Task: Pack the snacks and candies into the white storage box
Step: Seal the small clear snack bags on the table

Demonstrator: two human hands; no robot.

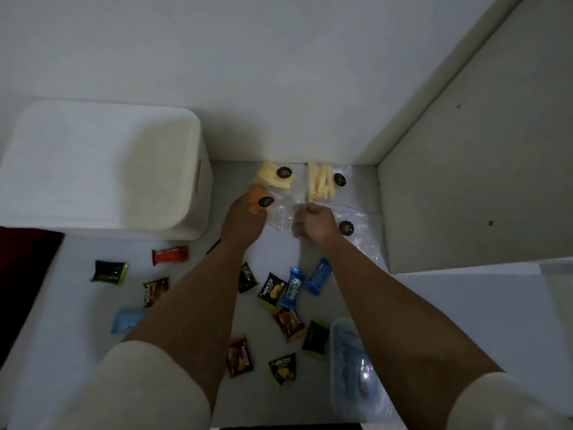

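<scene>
Gripping: left hand (245,218) has its fingers curled round a clear plastic bag of orange snack pieces with a round black sticker (259,201). Right hand (316,223) is fisted, knuckles up, pinching crinkled clear film (280,217) at its 9 o'clock; cannot tell which bag that film belongs to.

Step, as I read it: picking up the clear bags first, none in the box yet as far as visible. Next move calls for lifting the orange bag free of its neighbours and carrying it toward 10 o'clock, over the rim of the white rectangular plastic storage box (198,181). Box is open, interior looks bare, sits just beside the left hand.

Pose: both forearms stretched forward and converging, pale sleeves at the elbows, left palm down, right wrist slightly turned in.

Outward:
- 12 o'clock of left hand: clear bag of pale yellow pieces (274,178), touching the orange one.
- 12 o'clock of right hand: clear bag of pale yellow sticks (319,183).
- 3 o'clock of right hand: another clear bag with black sticker (346,228), contents unclear.
- 6 o'clock, between and around the arms: small wrapped candies scattered on the white surface, e.g. blue wrapper (293,288), red wrapper (170,255).
- 5 o'clock: clear lidded tub with blue contents (352,364).
</scene>
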